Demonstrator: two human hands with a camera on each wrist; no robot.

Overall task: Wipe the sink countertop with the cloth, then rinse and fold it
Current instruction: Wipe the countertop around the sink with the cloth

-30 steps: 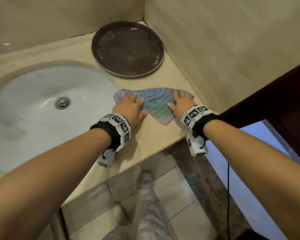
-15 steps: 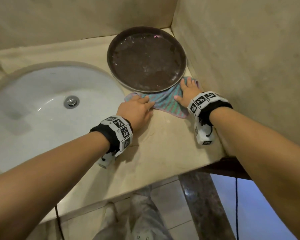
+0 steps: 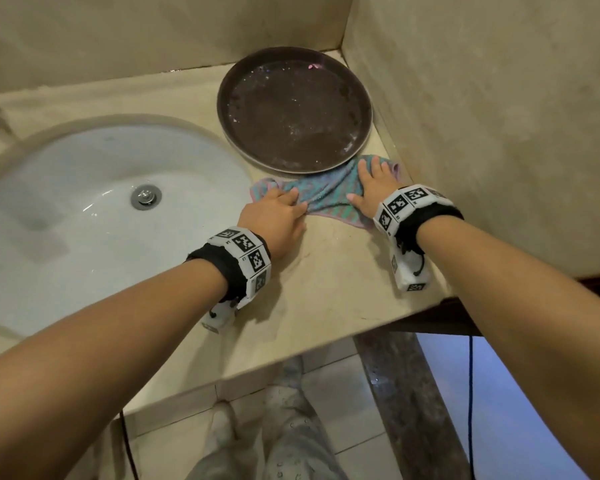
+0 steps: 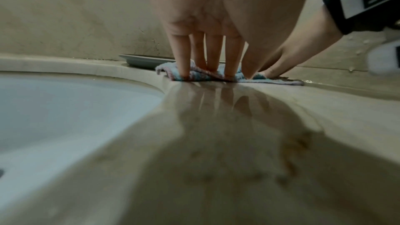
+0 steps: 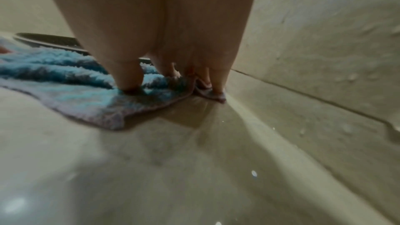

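Observation:
A teal and pink striped cloth lies flat on the beige countertop, just in front of the brown tray. My left hand presses its left end with straight fingers, near the sink's rim. On the cloth's right end my right hand presses down flat, close to the side wall. In the left wrist view the cloth bunches under the fingertips. In the right wrist view the cloth spreads to the left of the thumb.
A round dark brown tray with specks sits in the back corner, touching the cloth's far edge. The white basin with a metal drain is at left. Walls close the back and right. The counter's front edge drops to a tiled floor.
Both hands have pushed the cloth away from the counter's front edge, back and to the right, until it meets the tray. The cloth's left end has bunched up.

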